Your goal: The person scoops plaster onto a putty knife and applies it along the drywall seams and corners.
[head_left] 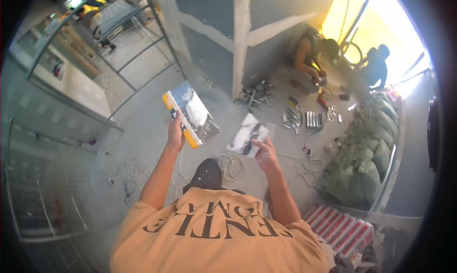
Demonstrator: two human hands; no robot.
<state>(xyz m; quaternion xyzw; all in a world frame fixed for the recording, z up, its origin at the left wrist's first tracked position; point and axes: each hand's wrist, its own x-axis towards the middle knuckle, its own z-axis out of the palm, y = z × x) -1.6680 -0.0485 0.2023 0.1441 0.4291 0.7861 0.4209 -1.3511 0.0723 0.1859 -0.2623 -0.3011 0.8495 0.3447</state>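
My left hand (176, 131) is closed on the yellow-edged side of a wide drywall knife (208, 128). A thick lump of white joint compound (194, 109) lies on its metal blade. To the right, my right hand (264, 153) grips a smaller flat scraper (247, 134). Its face is smeared white with dark bare patches, and its handle is hidden by my fingers. The two tools are apart, both held above the dusty floor.
Tangled pale cables (233, 167) lie on the floor below. Metal scaffold rails (143, 49) stand at left. A person (309, 58) crouches far right, near metal pieces (293, 118); another person (376, 68) is beyond. Green sacks (362, 154) and red-white boxes (340, 227) line the right.
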